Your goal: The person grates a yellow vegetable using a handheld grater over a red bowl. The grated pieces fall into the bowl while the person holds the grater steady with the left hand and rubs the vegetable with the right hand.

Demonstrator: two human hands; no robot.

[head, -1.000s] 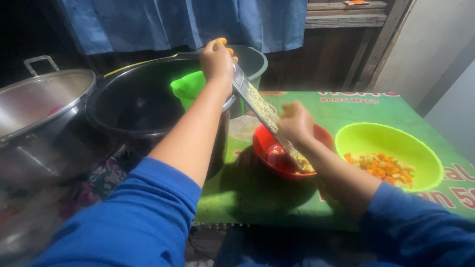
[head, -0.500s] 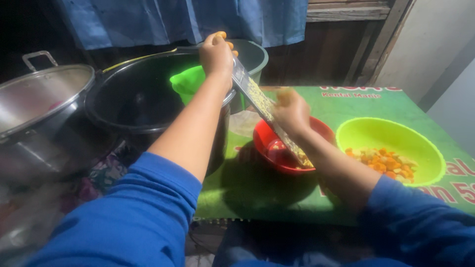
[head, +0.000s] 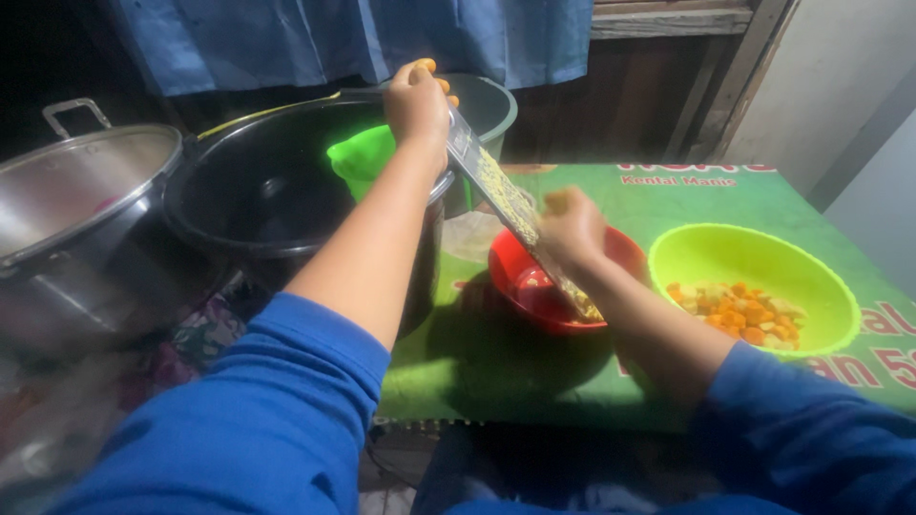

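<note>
My left hand [head: 418,100] grips the top end of a flat metal grater [head: 496,186], which slants down into a red bowl [head: 534,300]. My right hand [head: 569,227] presses a small yellowish piece of food against the grater's face, about halfway down; the piece is mostly hidden by my fingers. Grated yellow shreds cling to the grater and lie in the red bowl. Both arms wear blue sleeves.
A lime-green bowl [head: 735,262] with orange and pale chopped pieces sits right of the red bowl on a green printed mat [head: 496,362]. A large black pot [head: 267,205] holds a green scoop [head: 361,157]. A steel pot [head: 72,205] stands far left. A grey-green bucket [head: 491,100] is behind.
My right hand has slid up and down along the grater with the piece of food. My left hand and the grater have stayed where they were.
</note>
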